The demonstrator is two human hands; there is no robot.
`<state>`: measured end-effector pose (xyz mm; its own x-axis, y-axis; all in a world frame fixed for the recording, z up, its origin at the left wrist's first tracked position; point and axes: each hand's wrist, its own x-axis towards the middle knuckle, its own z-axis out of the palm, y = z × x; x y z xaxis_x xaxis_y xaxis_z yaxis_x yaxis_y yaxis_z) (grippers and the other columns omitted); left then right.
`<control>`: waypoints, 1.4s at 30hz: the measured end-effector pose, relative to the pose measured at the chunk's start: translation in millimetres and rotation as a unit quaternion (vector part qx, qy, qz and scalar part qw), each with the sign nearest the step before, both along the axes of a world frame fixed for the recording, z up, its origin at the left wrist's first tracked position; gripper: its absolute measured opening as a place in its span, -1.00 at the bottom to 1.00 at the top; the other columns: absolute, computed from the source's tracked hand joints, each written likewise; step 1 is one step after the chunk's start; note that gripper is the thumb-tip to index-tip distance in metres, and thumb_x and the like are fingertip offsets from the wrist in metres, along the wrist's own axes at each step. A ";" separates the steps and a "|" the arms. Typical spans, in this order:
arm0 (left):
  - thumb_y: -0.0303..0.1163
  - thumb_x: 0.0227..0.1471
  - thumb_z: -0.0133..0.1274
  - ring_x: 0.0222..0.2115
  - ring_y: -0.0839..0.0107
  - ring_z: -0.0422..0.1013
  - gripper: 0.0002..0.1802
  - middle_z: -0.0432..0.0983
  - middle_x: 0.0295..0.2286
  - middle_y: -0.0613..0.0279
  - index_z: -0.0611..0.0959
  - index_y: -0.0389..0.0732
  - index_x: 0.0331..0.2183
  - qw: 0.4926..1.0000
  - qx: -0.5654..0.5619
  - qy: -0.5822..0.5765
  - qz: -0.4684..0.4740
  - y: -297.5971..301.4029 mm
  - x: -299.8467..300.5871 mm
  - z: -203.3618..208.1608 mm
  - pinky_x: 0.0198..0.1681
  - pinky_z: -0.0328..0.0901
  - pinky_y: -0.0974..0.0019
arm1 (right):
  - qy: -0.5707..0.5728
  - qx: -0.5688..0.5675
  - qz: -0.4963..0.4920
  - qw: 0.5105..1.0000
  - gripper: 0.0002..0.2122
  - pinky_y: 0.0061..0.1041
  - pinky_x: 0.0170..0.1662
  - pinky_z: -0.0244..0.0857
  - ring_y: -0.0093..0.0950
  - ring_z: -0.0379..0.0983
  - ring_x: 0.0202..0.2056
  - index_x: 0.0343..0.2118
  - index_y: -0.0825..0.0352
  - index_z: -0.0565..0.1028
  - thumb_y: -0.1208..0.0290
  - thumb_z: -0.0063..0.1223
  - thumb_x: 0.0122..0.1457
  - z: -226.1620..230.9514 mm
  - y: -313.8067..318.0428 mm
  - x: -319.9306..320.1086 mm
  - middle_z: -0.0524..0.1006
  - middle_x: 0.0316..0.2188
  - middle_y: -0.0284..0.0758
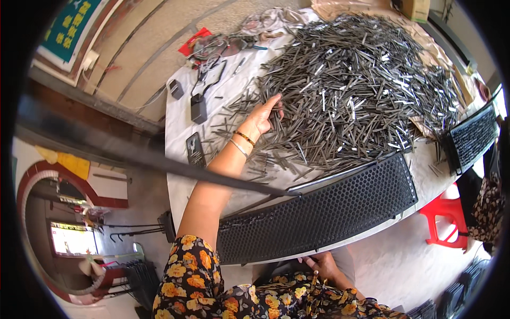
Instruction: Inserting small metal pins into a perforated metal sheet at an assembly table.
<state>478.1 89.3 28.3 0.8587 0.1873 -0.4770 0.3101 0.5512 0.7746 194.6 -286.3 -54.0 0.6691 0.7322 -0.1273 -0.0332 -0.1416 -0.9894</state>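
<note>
My left hand [267, 114] reaches forward to the left edge of a big pile of thin dark strips [350, 90]. Its thumb is stretched out and apart from the bent fingers, which are partly hidden among the strips. Across the table's front edge lies a long black perforated panel [319, 210], curved by the lens. My right hand [325, 266] is low, just under the panel's near edge, with its fingers curled; what it holds, if anything, is hidden. A long dark rod [223, 178] crosses over my left forearm and ends near the panel's back edge, blurred at its near end.
On the white-covered table [178, 125] lie a phone [195, 150], a black box-shaped adapter [198, 109] and tangled cables. A second black panel [473, 135] is at the right, beside a person's patterned clothing [487, 204]. A red stool [446, 219] stands below it.
</note>
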 end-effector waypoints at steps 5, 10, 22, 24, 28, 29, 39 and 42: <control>-0.01 -0.19 0.29 -0.68 0.41 0.34 -0.58 0.40 -0.64 0.31 0.50 -0.12 -0.57 0.995 0.075 -0.011 0.065 40.0 -52.9 -5.7 -0.64 0.26 0.36 | -0.048 -0.021 -0.012 0.999 -0.90 -0.42 -0.35 0.36 -0.25 0.53 -0.44 -0.43 0.41 0.56 0.50 0.06 0.09 11.9 7.7 -6.1 0.55 -0.51 -0.11; -0.19 -0.14 0.30 -0.66 0.40 0.37 -0.67 0.44 -0.62 0.27 0.52 -0.18 -0.50 0.986 0.091 0.007 0.139 66.4 -103.5 -10.6 -0.62 0.30 0.33 | -0.084 -0.069 0.010 0.994 -0.90 -0.42 -0.38 0.35 -0.22 0.53 -0.46 -0.43 0.43 0.55 0.50 0.07 0.07 11.8 16.2 -15.5 0.55 -0.52 -0.09; -0.29 -0.13 0.28 -0.57 0.57 0.31 -0.66 0.45 -0.57 0.36 0.47 -0.28 -0.45 0.828 0.450 -0.171 0.286 90.9 -162.9 -55.1 -0.47 0.26 0.42 | -0.116 -0.134 0.048 0.983 -0.91 -0.40 -0.32 0.35 -0.23 0.53 -0.41 -0.41 0.40 0.57 0.50 0.10 0.05 5.8 30.8 -23.7 0.56 -0.48 -0.14; -0.29 -0.15 0.29 -0.57 0.59 0.29 -0.66 0.43 -0.58 0.37 0.48 -0.27 -0.46 0.827 0.451 -0.179 0.284 80.4 -167.8 -56.3 -0.46 0.27 0.45 | -0.113 -0.141 0.055 0.982 -0.91 -0.39 -0.32 0.35 -0.23 0.52 -0.41 -0.41 0.39 0.57 0.50 0.10 0.04 2.8 32.0 -23.5 0.56 -0.48 -0.14; -0.30 -0.16 0.30 -0.57 0.62 0.27 -0.69 0.41 -0.60 0.40 0.51 -0.27 -0.49 0.836 0.445 -0.187 0.261 71.1 -164.6 -63.3 -0.47 0.25 0.46 | -0.149 -0.145 0.070 0.976 -0.90 -0.38 -0.31 0.34 -0.21 0.51 -0.40 -0.38 0.37 0.56 0.50 0.11 0.03 -3.7 32.3 -22.6 0.56 -0.48 -0.16; -0.30 -0.16 0.30 -0.57 0.62 0.27 -0.69 0.41 -0.60 0.40 0.51 -0.27 -0.49 0.837 0.444 -0.185 0.260 72.1 -166.0 -64.1 -0.47 0.25 0.46 | -0.160 -0.136 0.071 0.975 -0.90 -0.37 -0.30 0.34 -0.21 0.51 -0.40 -0.38 0.36 0.56 0.50 0.11 0.02 -5.1 32.5 -22.8 0.55 -0.47 -0.16; -0.30 -0.10 0.24 -0.61 0.58 0.25 -0.71 0.42 -0.63 0.34 0.49 -0.28 -0.45 0.809 0.478 -0.202 0.276 67.2 -156.6 -58.3 -0.52 0.23 0.41 | -0.150 -0.176 0.088 0.969 -0.88 -0.32 -0.25 0.34 -0.18 0.49 -0.34 -0.38 0.38 0.55 0.50 0.10 -0.01 -12.1 27.3 -25.3 0.54 -0.42 -0.15; -0.32 -0.07 0.22 -0.59 0.55 0.29 -0.70 0.45 -0.58 0.30 0.48 -0.28 -0.39 0.815 0.497 -0.212 0.211 59.6 -155.0 -62.6 -0.49 0.25 0.39 | -0.160 -0.168 0.089 0.969 -0.86 -0.32 -0.25 0.34 -0.15 0.49 -0.32 -0.37 0.39 0.55 0.49 0.10 -0.01 -10.6 28.7 -22.4 0.54 -0.41 -0.13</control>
